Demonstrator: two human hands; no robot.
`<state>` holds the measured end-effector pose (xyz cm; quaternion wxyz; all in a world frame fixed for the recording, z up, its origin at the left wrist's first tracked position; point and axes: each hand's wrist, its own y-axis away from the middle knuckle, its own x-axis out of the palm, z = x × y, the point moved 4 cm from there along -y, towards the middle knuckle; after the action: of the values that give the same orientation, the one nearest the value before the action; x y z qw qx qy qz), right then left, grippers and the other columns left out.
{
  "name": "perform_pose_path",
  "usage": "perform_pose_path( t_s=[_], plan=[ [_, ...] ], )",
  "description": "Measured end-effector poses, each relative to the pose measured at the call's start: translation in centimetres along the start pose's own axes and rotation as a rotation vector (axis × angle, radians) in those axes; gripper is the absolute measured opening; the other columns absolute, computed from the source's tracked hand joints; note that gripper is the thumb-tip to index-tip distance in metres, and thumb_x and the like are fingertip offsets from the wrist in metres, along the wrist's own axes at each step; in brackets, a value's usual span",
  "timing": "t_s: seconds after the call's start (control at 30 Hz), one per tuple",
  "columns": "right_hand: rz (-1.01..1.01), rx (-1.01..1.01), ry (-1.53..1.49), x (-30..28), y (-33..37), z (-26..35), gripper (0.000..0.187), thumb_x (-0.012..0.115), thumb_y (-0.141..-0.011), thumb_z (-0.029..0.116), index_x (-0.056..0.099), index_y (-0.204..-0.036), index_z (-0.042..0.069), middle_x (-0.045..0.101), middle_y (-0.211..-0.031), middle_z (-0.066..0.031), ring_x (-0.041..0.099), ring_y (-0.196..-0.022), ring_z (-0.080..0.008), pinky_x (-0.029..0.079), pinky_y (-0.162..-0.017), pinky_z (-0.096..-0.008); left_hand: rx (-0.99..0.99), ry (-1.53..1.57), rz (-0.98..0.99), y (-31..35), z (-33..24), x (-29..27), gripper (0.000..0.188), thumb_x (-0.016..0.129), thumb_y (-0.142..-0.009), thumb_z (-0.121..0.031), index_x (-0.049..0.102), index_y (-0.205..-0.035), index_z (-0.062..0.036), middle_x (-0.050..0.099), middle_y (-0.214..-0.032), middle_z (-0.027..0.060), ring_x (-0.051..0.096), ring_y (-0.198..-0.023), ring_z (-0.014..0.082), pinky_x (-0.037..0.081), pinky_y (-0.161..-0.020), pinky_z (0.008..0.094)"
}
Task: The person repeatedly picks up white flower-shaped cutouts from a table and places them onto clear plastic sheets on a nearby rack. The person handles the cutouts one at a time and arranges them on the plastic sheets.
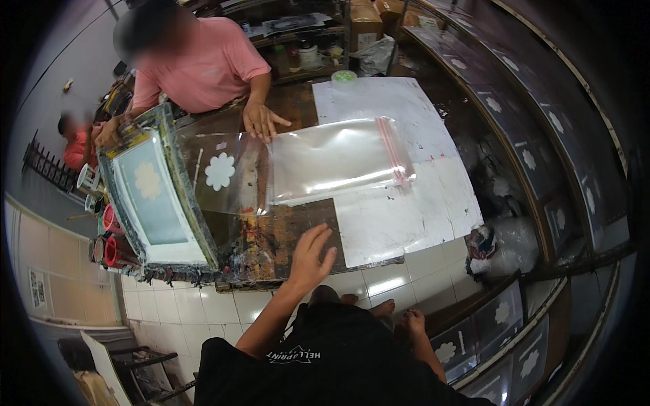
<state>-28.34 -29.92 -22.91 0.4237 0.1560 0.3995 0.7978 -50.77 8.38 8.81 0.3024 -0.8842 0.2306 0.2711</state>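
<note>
My left hand (313, 256) is over the near edge of the worktable (298, 230), fingers stretched and thumb apart, holding nothing. Just beyond it lies a stack of clear plastic bags (332, 162) with red stripes along the right end. Beside my body my right hand (413, 322) hangs low with its fingers curled and nothing visible in them. Across the table, a co-worker's hand (261, 122) rests at the corner between the bags and a clear plastic sheet with a white flower print (220, 171). The co-worker's other hand (107, 134) holds a tilted printing screen (152, 196).
White paper (406, 223) covers the table's right part, with a tape roll (344, 78) at its far edge. Racks (542, 176) of flower-printed sheets line the right and lower right. Paint pots (118, 250) stand left of the screen. A stool (139, 362) is at lower left.
</note>
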Motion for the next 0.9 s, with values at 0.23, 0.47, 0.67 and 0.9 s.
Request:
perform_pose_path(
  t_s=[0.23,0.47,0.67,0.9],
  plan=[
    [-0.060,-0.023,0.019,-1.7,1.3,-2.0,0.008,0.057,-0.098,0.014,0.056,-0.105,0.011,0.061,-0.087,-0.0041,0.067,-0.076,-0.0178,0.055,-0.061,-0.0313,0.114,-0.553,-0.206,-5.0,0.2,-0.8,0.067,0.075,-0.080,-0.018,0.048,-0.137,0.0031,0.049,-0.141,0.0214,0.044,-0.131,0.0397,0.033,-0.110,0.0572],
    [-0.085,0.011,-0.109,-2.0,2.3,-2.8,0.013,0.061,-0.100,0.021,0.058,-0.106,0.011,0.064,-0.091,-0.0046,0.067,-0.075,-0.0178,0.056,-0.065,-0.0311,0.023,-0.586,0.154,0.8,6.7,4.8,0.042,0.069,-0.088,-0.021,0.062,-0.123,0.0010,0.058,-0.134,0.0169,0.052,-0.123,0.0325,0.037,-0.105,0.0486],
    [0.022,-0.232,-0.213,1.8,5.9,7.6,0.026,0.062,-0.100,0.025,0.059,-0.119,0.008,0.066,-0.106,-0.0068,0.068,-0.092,-0.0198,0.056,-0.081,-0.0336,0.003,-0.347,0.185,-0.1,2.6,5.4,0.024,0.066,-0.090,-0.017,0.072,-0.109,-0.0037,0.070,-0.119,0.0080,0.061,-0.109,0.0262,0.039,-0.098,0.0444],
    [0.682,-0.412,-0.249,10.3,18.5,28.4,0.042,0.054,-0.105,0.031,0.054,-0.138,0.006,0.050,-0.141,-0.0096,0.052,-0.127,-0.0205,0.048,-0.104,-0.0374,0.342,-0.167,0.350,-1.7,-8.9,8.5,0.028,0.066,-0.089,-0.016,0.070,-0.114,-0.0029,0.070,-0.119,0.0090,0.061,-0.101,0.0255,0.040,-0.095,0.0425]
  ],
)
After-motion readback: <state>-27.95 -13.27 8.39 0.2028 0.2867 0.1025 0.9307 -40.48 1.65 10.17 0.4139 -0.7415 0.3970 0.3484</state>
